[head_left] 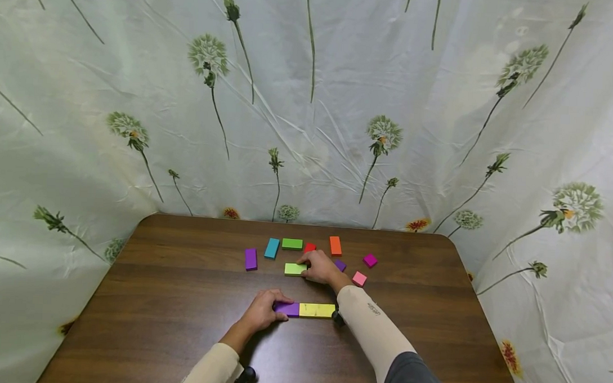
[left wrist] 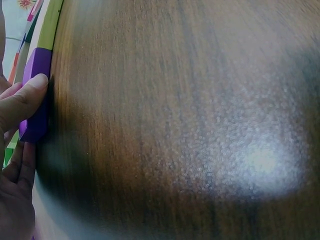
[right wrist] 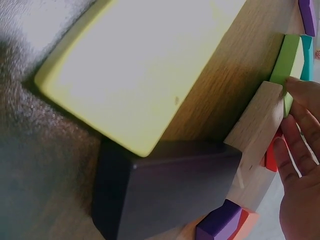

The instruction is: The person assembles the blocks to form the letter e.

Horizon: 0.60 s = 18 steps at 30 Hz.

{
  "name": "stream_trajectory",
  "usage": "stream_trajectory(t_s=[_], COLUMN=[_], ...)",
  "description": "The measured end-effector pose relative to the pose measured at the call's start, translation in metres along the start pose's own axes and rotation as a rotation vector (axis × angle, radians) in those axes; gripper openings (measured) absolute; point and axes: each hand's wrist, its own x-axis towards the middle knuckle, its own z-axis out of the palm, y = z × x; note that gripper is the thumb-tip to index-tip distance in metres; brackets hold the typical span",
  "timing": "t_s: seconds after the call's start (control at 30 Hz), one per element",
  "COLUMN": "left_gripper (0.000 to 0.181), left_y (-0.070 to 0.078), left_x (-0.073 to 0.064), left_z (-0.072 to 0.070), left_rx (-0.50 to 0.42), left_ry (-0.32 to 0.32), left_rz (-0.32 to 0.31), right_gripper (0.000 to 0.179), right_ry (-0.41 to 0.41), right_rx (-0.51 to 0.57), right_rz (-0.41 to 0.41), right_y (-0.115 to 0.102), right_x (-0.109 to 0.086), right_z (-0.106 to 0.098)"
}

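In the head view, my left hand (head_left: pixel 263 313) pinches a purple block (head_left: pixel 291 310), thumb on the near side and a finger on the far side. A longer yellow block (head_left: pixel 317 311) touches its right end, making one straight row. Farther back, my right hand (head_left: pixel 322 268) pinches the right end of a light green block (head_left: pixel 294 269). The right wrist view shows my fingers at that green block (right wrist: pixel 286 57), close to a bare wooden block (right wrist: pixel 257 120). A dark box-shaped thing (right wrist: pixel 175 190) stands by the yellow block (right wrist: pixel 135 70); my forearm hides this area from above.
Behind lie several loose blocks: purple (head_left: pixel 250 259), blue (head_left: pixel 271 248), green (head_left: pixel 292 244), red (head_left: pixel 310 247) and orange (head_left: pixel 335 246). A small purple block (head_left: pixel 340 265), a magenta block (head_left: pixel 370 260) and a pink block (head_left: pixel 359 278) lie near my right wrist. Patterned fabric (head_left: pixel 317 175) hangs behind the wooden table (head_left: pixel 171 299).
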Motion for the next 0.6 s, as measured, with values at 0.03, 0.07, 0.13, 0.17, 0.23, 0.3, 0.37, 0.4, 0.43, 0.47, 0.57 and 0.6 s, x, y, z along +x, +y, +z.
stream_trajectory(t_s=[0.03, 0.07, 0.13, 0.17, 0.23, 0.3, 0.37, 0.4, 0.43, 0.47, 0.57, 0.6], left_gripper=[0.035, 0.035, 0.035, 0.035, 0.034, 0.034, 0.034, 0.034, 0.034, 0.034, 0.034, 0.034], left_y=[-0.0001, -0.0002, -0.0002, -0.0001, -0.0001, -0.0001, -0.0002, -0.0002, -0.0002, 0.0, 0.0008, 0.0011], left_x=[-0.0001, -0.0002, -0.0004, -0.0006, -0.0006, -0.0006, -0.0006, -0.0006, -0.0005, -0.0006, -0.0008, -0.0009], left_z=[0.0001, 0.0001, 0.0, -0.0001, -0.0001, -0.0001, 0.0, 0.0001, 0.0001, 0.0, -0.0004, -0.0005], left_rx=[-0.001, -0.001, 0.001, 0.002, 0.005, 0.006, 0.009, 0.009, 0.009, 0.008, 0.006, 0.003], left_ry=[-0.002, -0.004, -0.007, -0.007, -0.009, -0.01, -0.01, -0.012, -0.012, -0.013, -0.015, -0.015], left_rz=[-0.002, -0.004, -0.007, -0.008, -0.011, -0.011, -0.013, -0.016, -0.018, -0.019, -0.024, -0.025], right_gripper=[0.03, 0.029, 0.029, 0.028, 0.028, 0.028, 0.028, 0.028, 0.028, 0.028, 0.027, 0.027], right_ry=[0.002, 0.004, 0.007, 0.009, 0.012, 0.015, 0.018, 0.02, 0.021, 0.022, 0.024, 0.024], right_rx=[0.0, 0.001, 0.003, 0.005, 0.015, 0.02, 0.024, 0.026, 0.027, 0.027, 0.029, 0.029], right_rz=[-0.004, -0.008, -0.016, -0.018, -0.019, -0.018, -0.019, -0.021, -0.023, -0.024, -0.021, -0.018], right_y=[-0.0001, -0.0001, -0.0001, 0.0, 0.0, 0.0, 0.0, -0.0002, -0.0003, -0.0005, -0.0009, -0.001], right_x=[-0.0003, -0.0005, -0.0009, -0.0011, -0.0016, -0.0022, -0.0026, -0.0028, -0.003, -0.0031, -0.0034, -0.0036], right_z=[-0.0003, -0.0005, -0.0008, -0.0009, -0.0011, -0.0012, -0.0014, -0.0015, -0.0015, -0.0014, -0.001, -0.0009])
